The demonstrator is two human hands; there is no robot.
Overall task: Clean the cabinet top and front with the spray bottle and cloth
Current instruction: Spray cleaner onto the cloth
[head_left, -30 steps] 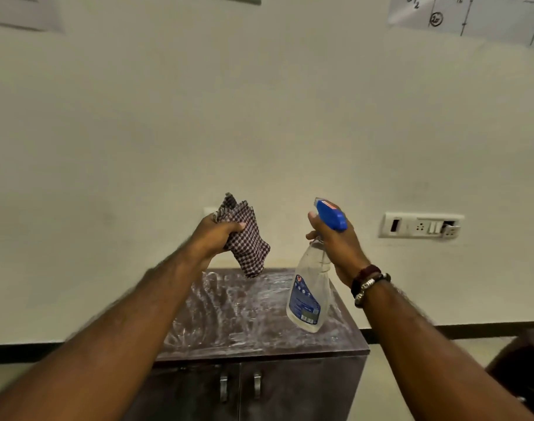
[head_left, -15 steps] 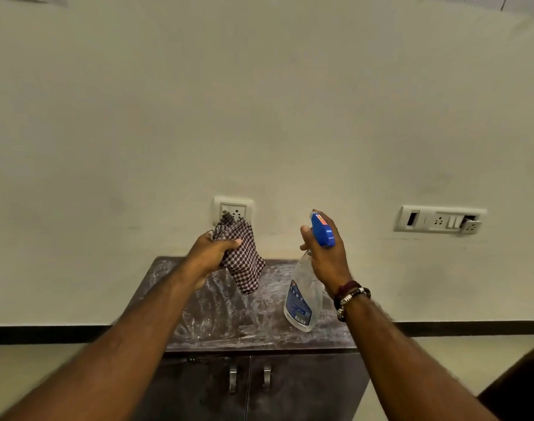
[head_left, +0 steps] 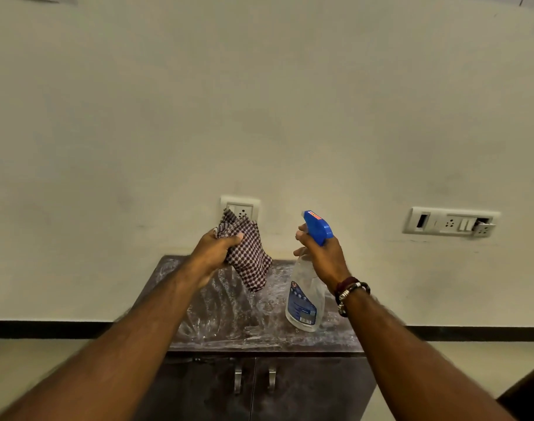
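While left hand (head_left: 217, 250) grips cloth (head_left: 248, 253) | bottle (head_left: 305, 296) label illegible (blurred)

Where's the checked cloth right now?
In the head view, the checked cloth is bunched in the left hand, held up above the cabinet top, left of the spray bottle and just below the wall socket.

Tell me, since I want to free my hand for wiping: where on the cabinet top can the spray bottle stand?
Nothing stands on the cabinet top; it is bare but smeared wet. The left hand holds the cloth above the back middle, the right hand holds the spray bottle above the right side.
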